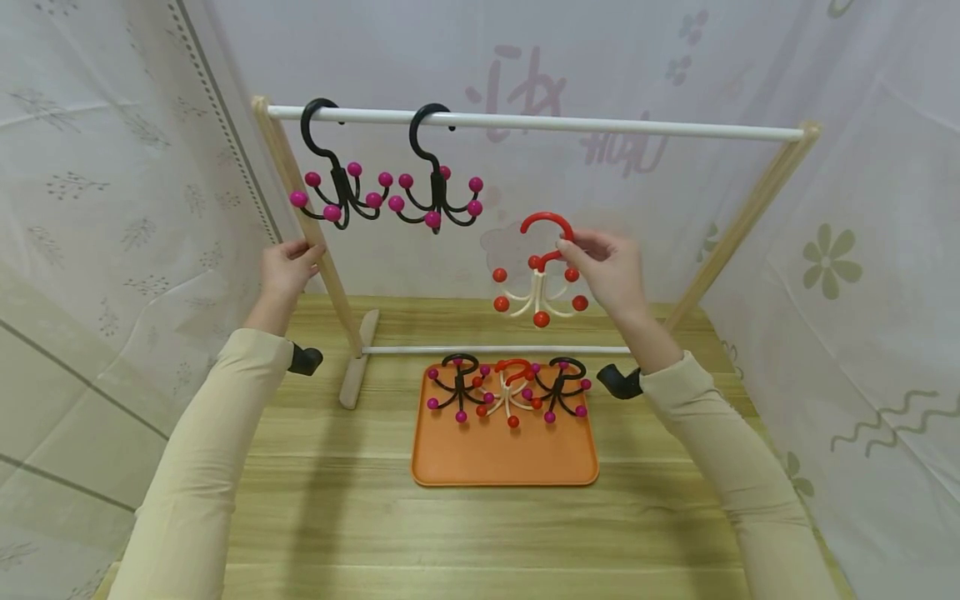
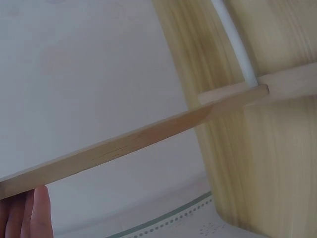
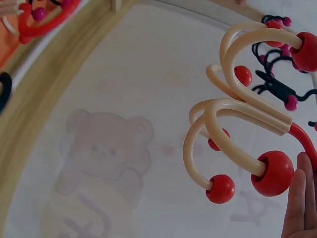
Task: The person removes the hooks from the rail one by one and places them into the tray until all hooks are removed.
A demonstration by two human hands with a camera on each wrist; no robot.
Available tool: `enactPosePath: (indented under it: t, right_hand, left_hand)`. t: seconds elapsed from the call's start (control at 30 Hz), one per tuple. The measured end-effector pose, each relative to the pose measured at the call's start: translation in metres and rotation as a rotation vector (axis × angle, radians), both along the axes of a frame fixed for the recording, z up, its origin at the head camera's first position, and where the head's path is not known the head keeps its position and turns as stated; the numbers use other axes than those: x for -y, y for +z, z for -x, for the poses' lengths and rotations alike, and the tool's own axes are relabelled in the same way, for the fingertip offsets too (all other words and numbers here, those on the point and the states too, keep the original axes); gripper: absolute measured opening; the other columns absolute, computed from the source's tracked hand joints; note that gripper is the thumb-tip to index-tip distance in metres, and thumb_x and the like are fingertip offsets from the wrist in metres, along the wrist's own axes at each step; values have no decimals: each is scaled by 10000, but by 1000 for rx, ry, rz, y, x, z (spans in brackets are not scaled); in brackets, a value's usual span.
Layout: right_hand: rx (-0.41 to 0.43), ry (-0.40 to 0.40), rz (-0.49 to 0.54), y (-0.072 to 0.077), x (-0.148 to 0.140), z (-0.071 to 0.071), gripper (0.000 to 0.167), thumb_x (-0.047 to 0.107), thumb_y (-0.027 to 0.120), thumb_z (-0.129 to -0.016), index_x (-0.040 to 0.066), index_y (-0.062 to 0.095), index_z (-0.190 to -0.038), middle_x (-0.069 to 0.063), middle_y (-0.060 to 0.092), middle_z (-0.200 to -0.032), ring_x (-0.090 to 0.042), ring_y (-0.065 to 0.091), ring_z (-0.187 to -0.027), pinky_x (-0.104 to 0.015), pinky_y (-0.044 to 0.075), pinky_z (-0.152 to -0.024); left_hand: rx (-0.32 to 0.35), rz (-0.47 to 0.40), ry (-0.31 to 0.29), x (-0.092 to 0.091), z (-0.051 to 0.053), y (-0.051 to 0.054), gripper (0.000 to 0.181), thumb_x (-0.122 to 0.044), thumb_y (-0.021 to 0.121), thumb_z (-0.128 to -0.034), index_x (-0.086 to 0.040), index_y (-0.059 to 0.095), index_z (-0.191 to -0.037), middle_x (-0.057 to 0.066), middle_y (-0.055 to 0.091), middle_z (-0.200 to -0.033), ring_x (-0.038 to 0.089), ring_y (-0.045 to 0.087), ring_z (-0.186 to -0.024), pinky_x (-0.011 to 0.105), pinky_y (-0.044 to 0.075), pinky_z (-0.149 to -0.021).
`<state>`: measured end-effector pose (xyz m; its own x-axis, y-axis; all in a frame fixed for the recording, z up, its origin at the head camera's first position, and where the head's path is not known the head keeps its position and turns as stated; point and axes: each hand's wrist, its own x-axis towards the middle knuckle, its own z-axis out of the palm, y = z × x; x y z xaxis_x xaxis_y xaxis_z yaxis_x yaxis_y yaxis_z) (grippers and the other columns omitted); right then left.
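My right hand (image 1: pixel 611 271) pinches the red hook of a cream multi-arm hanger (image 1: pixel 539 292) with red ball tips. It hangs upright in the air, below the rack's white top rail (image 1: pixel 622 125) and apart from it. The right wrist view shows the same hanger's cream arms (image 3: pixel 233 106) close up, with fingertips by the red hook. My left hand (image 1: pixel 287 268) grips the rack's left wooden post (image 1: pixel 333 275); in the left wrist view its fingers (image 2: pixel 41 213) meet the post's edge. Two black hangers (image 1: pixel 341 187) with pink balls hang from the rail's left part.
On the wooden table (image 1: pixel 495 533) lies an orange tray (image 1: pixel 504 458). At its back are two black hangers (image 1: pixel 461 387) and one cream-and-red hanger (image 1: pixel 509 398). The rack's lower white bar (image 1: pixel 495 350) runs behind the tray. A printed curtain (image 1: pixel 840 167) surrounds the table.
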<state>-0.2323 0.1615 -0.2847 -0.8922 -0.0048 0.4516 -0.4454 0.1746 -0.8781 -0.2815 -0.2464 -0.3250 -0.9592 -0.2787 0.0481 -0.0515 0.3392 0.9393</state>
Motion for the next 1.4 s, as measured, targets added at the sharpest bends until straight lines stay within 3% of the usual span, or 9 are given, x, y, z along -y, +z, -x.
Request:
enactPosePath:
  t: [0.3, 0.47, 0.73, 0.97, 1.17, 1.4]
  right_hand:
    - [125, 43, -45, -41, 6, -14, 324, 201, 683, -786, -41, 637, -997, -77, 649, -868, -165, 609, -774, -264, 498, -717]
    - [190, 96, -54, -55, 14, -27, 291, 167, 661, -805, -49, 628, -996, -116, 638, -889, -156, 604, -765, -295, 507, -711]
    - [218, 213, -59, -69, 34, -57, 211, 31, 615, -825, -100, 605, -990, -214, 621, -912, -382, 573, -843, -380, 505, -731]
    - [276, 230, -91, -94, 51, -77, 222, 72, 639, -814, -62, 624, -991, -139, 643, -887, -284, 603, -833, -298, 516, -698]
    - [241, 257, -78, -117, 66, -92, 212, 23, 631, -808, -101, 608, -978, -174, 641, -866, -232, 620, -759, -326, 526, -669]
    - [214, 199, -73, -140, 79, -99, 177, 25, 645, -796, -76, 629, -939, -149, 644, -848, -191, 620, -757, -269, 518, -690]
  left_hand:
    - [0, -6, -2, 0, 0, 1, 465, -267, 501, -899, 14, 452, -1267, 183, 475, -1235, 226, 470, -1085, 270, 424, -878]
    - [-5, -13, -9, 0, -1, 2, 469, -264, 503, -898, 24, 450, -1264, 188, 474, -1235, 223, 470, -1086, 270, 424, -878]
    - [4, -8, -10, -1, -3, 2, 478, -271, 501, -899, 15, 438, -1276, 184, 464, -1249, 238, 461, -1102, 276, 422, -882]
    - [-2, -13, -7, 0, -2, 1, 473, -265, 502, -899, 13, 439, -1277, 184, 465, -1247, 233, 463, -1102, 269, 425, -876]
    - [-24, -27, -20, -1, -3, 2, 467, -243, 500, -902, 27, 431, -1277, 196, 465, -1242, 241, 458, -1113, 264, 428, -872]
    - [-29, -27, -21, -1, -4, 2, 467, -246, 496, -904, 32, 432, -1274, 202, 467, -1238, 246, 455, -1116, 269, 427, -875]
